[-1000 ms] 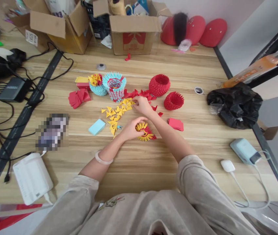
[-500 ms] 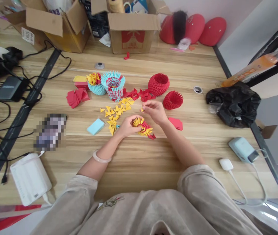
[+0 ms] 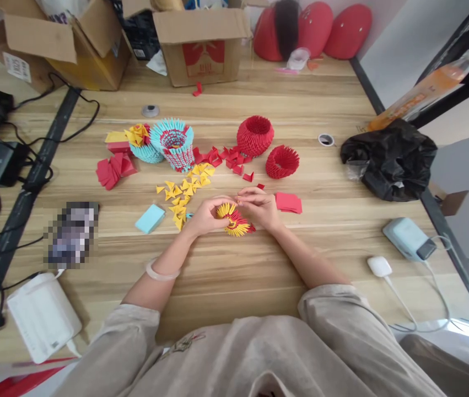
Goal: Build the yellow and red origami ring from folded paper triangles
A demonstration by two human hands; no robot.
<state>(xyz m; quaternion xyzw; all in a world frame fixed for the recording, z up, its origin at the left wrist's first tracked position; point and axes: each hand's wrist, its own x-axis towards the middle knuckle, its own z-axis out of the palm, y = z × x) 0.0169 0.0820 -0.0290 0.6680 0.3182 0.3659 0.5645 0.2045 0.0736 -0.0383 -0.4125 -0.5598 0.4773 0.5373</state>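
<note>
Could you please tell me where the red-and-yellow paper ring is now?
In the head view, the paper ring is just below centre, held by the left hand, the right hand beside it.

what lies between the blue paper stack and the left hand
In the head view, some folded yellow pieces lie between the blue paper stack and the left hand, with a small blue piece beside them.

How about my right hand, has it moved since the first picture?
Yes. Judged against the red paper stack, your right hand has moved rightward, closer to it, and toward your body.
</note>
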